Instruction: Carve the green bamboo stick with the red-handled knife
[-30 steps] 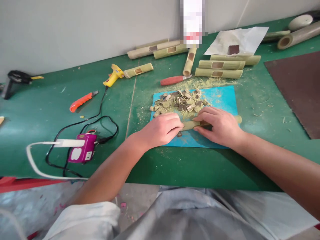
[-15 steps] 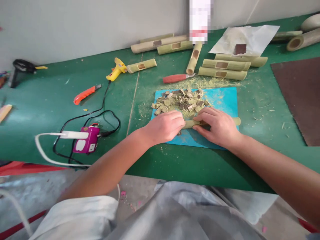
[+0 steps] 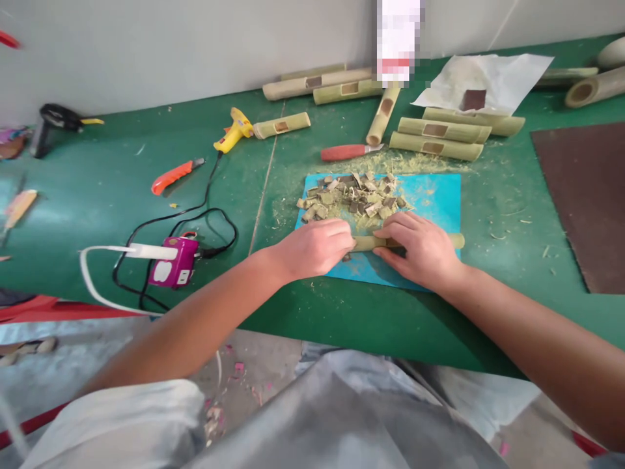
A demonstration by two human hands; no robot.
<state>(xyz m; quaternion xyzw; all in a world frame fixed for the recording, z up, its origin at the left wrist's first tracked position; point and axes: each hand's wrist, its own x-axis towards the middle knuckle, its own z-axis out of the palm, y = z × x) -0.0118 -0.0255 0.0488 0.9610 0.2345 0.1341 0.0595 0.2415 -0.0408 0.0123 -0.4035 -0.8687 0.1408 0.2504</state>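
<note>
The tube (image 3: 367, 243) lies crosswise in front of the person, just right of centre in the frame, over the lower part of the blue mat (image 3: 442, 195). Its long axis runs left to right, almost level in the picture, so it points from one hand towards the other rather than away from the body.

Both hands are on it. The left hand (image 3: 317, 249) is closed at the tube's left end, fingers curled in so that the tip is hidden. The right hand (image 3: 427, 251) clamps it farther along, thumb on the near side and fingers over the far side, covering much of the middle. The hands are apart, with a short bare stretch of tube showing between them. Past the right hand, the other end comes out at the mat's right edge. Neither hand is nearer, as both touch the tube; the left has the end, the right the body. Whether the tube has an opening under the right hand cannot be told.

Just beyond the tube, on the upper left of the mat, is a heap of chips (image 3: 364, 195). Above the mat lie the red knife (image 3: 342, 152) and, to its right, a row of cut tubes (image 3: 456, 151), roughly in line with the held one.
</note>
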